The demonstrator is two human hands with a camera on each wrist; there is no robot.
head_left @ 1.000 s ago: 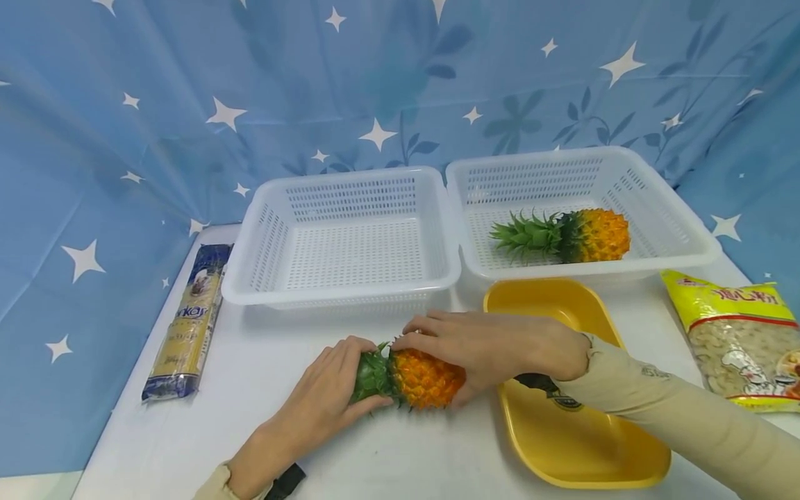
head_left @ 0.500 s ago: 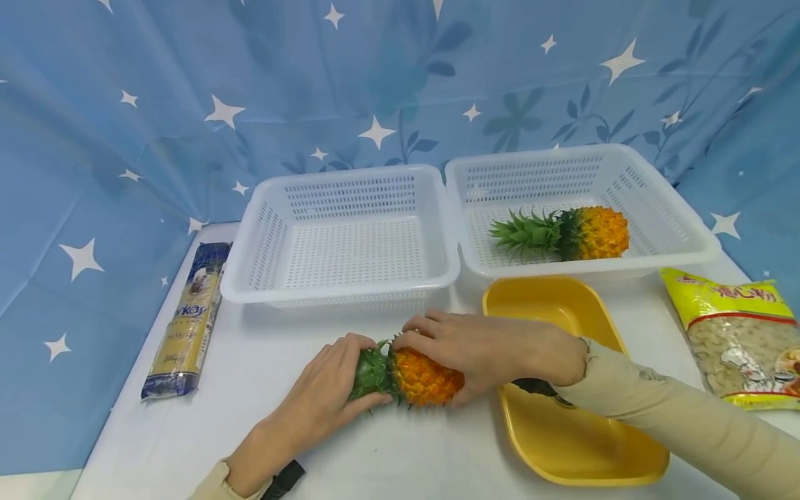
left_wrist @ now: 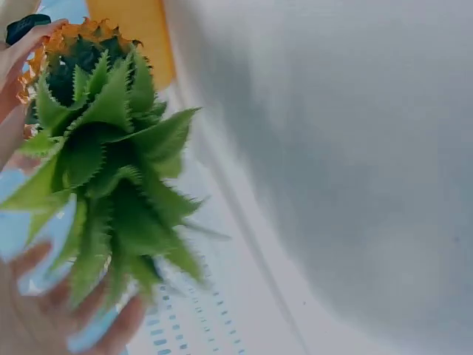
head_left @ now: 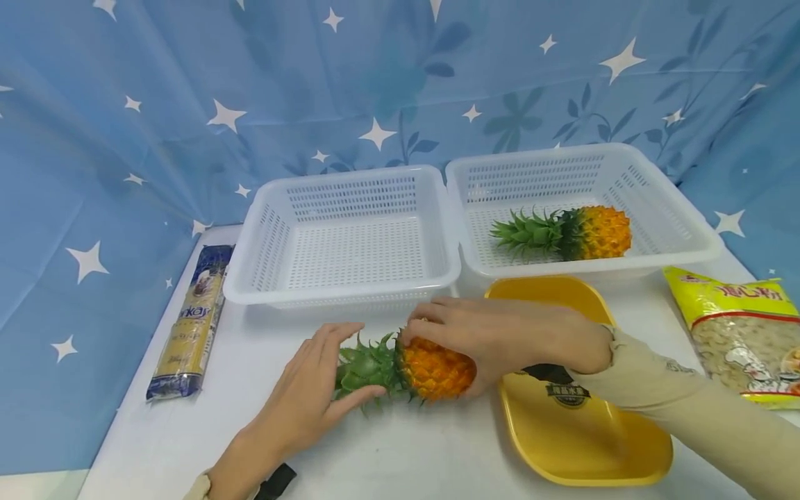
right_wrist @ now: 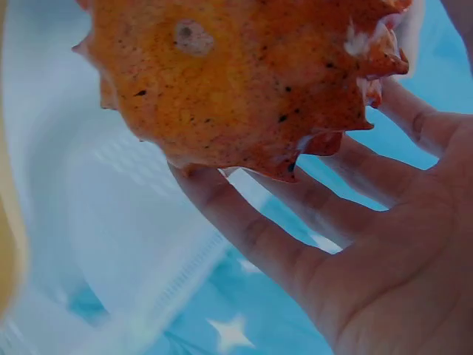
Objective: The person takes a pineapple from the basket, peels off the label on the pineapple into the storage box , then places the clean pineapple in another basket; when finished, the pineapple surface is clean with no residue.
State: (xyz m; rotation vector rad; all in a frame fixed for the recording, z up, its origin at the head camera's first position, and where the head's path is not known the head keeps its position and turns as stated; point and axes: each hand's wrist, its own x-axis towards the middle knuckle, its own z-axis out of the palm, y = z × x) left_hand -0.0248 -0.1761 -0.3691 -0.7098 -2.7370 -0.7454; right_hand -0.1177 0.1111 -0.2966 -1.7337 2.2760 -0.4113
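Observation:
A pineapple (head_left: 437,371) with an orange body and green leaves lies on its side in front of the baskets, its leaves pointing left. My right hand (head_left: 481,340) grips the orange body from above, fingers over the far side and thumb on the near side. In the right wrist view, several fingers (right_wrist: 251,229) reach around the blunt orange end. Beside the leafy crown (left_wrist: 111,192), my left hand (head_left: 306,389) is spread, with thumb and fingers apart on either side of the leaves. A second pineapple (head_left: 603,232) lies in the right white basket (head_left: 671,229).
The left white basket (head_left: 340,292) stands at the back, side by side with the right one. A yellow basin (head_left: 581,451) sits under the right forearm. At the far left lies a pack of spaghetti (head_left: 187,326); a bag of macaroni (head_left: 740,340) lies at the right.
My left hand has let go of the leafy crown, spread its fingers and drawn back left. The pineapple in my right hand has shifted slightly right and away from me.

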